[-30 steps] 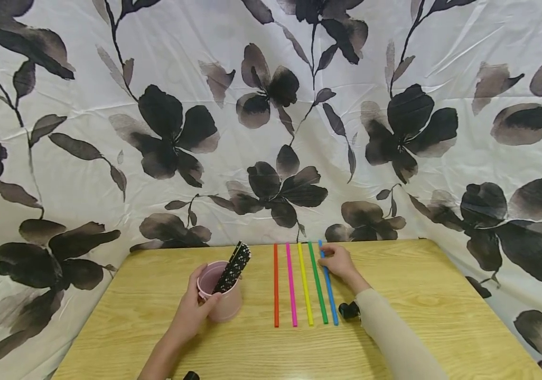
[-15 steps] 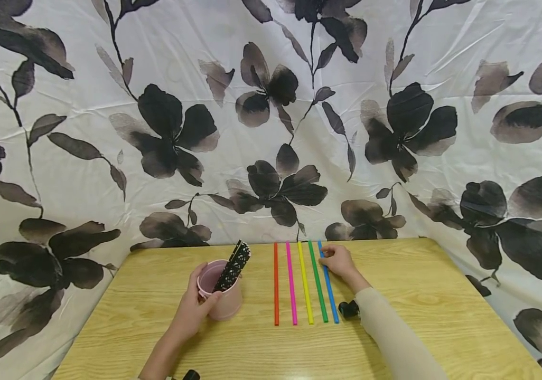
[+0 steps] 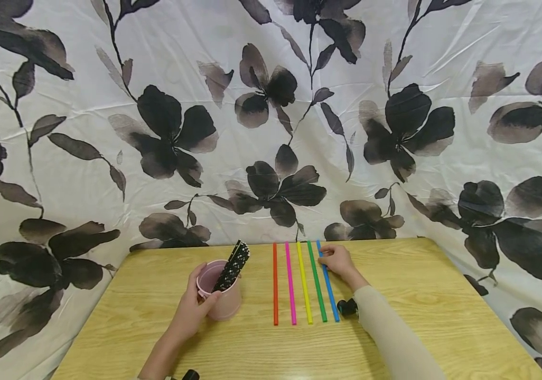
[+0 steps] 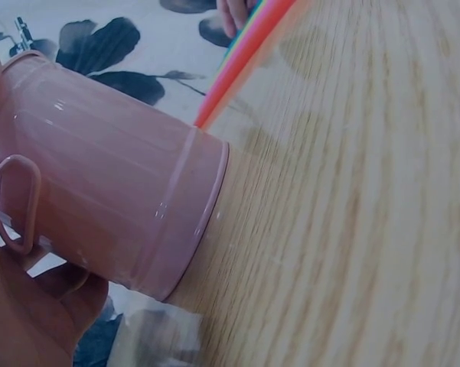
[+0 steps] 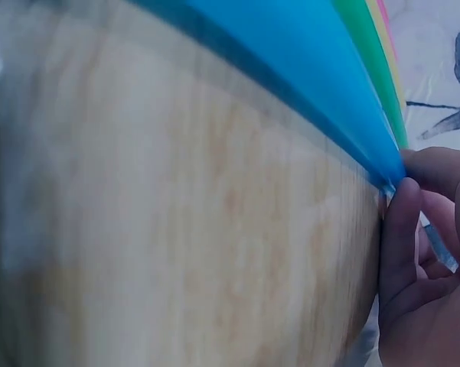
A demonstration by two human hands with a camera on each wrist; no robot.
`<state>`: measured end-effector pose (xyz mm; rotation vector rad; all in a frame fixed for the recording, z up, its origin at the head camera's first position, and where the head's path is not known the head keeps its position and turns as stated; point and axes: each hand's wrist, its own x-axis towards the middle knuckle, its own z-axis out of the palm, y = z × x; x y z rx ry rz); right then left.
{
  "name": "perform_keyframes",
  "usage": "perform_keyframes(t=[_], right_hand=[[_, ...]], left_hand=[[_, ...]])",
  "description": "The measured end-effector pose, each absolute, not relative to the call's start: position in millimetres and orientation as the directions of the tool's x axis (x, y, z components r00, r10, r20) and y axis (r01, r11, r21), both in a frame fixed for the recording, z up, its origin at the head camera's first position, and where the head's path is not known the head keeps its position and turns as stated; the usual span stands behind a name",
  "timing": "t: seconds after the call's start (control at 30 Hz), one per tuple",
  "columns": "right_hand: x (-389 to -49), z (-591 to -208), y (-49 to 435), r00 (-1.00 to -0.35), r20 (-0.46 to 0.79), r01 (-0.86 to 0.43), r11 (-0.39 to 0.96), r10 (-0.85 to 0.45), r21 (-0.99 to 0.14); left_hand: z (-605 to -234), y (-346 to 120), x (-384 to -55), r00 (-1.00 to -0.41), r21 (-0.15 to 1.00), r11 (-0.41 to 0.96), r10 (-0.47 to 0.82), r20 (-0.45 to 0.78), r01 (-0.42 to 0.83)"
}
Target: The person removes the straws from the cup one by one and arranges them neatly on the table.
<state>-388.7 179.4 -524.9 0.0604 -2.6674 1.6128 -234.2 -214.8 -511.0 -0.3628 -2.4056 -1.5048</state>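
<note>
My left hand (image 3: 194, 306) grips a pink cup (image 3: 225, 306) with its fingers and thumb round the side. The cup's handle and smooth wall (image 4: 115, 168) show in the left wrist view. Inside it leans a black, white-speckled bundle (image 3: 233, 268) that looks like a folded fan; its lower part is hidden. At right, my right hand (image 3: 339, 261) pinches the far part of a blue stick (image 3: 329, 289) between thumb and fingers, low on the table. To its left lie a green stick (image 3: 317, 282), a yellow stick (image 3: 305, 285), a pink stick (image 3: 291, 285) and a red stick (image 3: 276, 285).
Light wood table (image 3: 252, 353) lies under everything. Behind its far edge hangs a white cloth (image 3: 328, 190) printed with dark flowers. A black wrist camera (image 3: 347, 307) sits by the right sleeve, close to the blue stick's near end.
Both hands keep their places and holds. The blue stick's near end appears to have shifted very slightly to the right, away from the green one.
</note>
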Motion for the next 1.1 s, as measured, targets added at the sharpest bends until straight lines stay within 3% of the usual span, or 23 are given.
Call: perform_keyframes(t=[0.7,1.1], right_hand=[[-388.6,-525.7,180.1,-0.997,0.07,-0.056,0.464,0.014,-0.884],[-389.0,-526.9,181.8,-0.998,0.022,0.003,0.389,0.06,-0.921]], left_hand=[[-511.4,-213.5,-235.4,-0.927,0.836,0.412,0.074,0.367,0.363],[-511.2,-212.7,-235.2,-0.924,0.838,0.4,0.07,0.377,0.372]])
